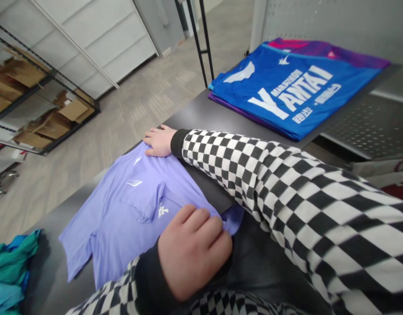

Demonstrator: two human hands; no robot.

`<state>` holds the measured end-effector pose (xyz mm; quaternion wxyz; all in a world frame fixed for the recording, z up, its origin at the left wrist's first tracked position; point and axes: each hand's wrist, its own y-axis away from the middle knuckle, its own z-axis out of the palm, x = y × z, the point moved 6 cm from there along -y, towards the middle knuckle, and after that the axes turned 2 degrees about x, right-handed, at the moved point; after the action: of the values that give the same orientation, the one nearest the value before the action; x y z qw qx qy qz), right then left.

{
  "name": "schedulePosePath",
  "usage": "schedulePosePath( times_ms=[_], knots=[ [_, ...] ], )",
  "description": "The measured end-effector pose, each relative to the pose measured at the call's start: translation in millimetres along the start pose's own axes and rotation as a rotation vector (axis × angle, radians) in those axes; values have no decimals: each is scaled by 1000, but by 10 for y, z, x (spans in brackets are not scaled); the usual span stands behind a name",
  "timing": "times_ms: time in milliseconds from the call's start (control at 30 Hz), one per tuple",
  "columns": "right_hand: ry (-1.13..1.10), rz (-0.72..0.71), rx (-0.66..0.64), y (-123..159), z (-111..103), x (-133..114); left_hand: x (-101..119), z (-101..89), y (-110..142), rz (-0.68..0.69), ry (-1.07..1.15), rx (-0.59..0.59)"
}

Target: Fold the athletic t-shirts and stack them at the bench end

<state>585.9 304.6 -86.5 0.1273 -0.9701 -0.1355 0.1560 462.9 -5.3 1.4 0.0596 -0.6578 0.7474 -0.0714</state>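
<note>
A lavender T-shirt [123,218] with small white prints lies on the dark table, one side folded over its front. Its lower edge hangs past the near table edge, beside my left hand [195,251]. That hand is closed, fingers curled round the shirt's fabric near the hem; the fingertips are hidden under the knuckles. Out at the shirt's far end, my right hand [160,141] lies flat near the collar, fingers spread and pressing on the cloth and tabletop. Both arms wear black-and-white checkered sleeves with black cuffs.
Folded blue and purple shirts [286,92] with white lettering lie at the table's [191,113] right end. A crumpled green and blue garment [14,267] lies at lower left. Shelves with cardboard boxes [53,124] stand beyond on the left; a perforated grey panel [339,22] stands at right.
</note>
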Motion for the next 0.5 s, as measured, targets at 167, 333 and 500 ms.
schedulePosePath(
  times_ms=[167,333,500],
  knots=[
    [17,4,-42,31,-39,-20,86,-14,494,3,71,-31],
    [-2,-1,-35,23,-33,-5,96,5,742,-79,187,-57],
    [3,-3,-51,36,-53,-8,-77,86,718,-324,41,22]
  ],
)
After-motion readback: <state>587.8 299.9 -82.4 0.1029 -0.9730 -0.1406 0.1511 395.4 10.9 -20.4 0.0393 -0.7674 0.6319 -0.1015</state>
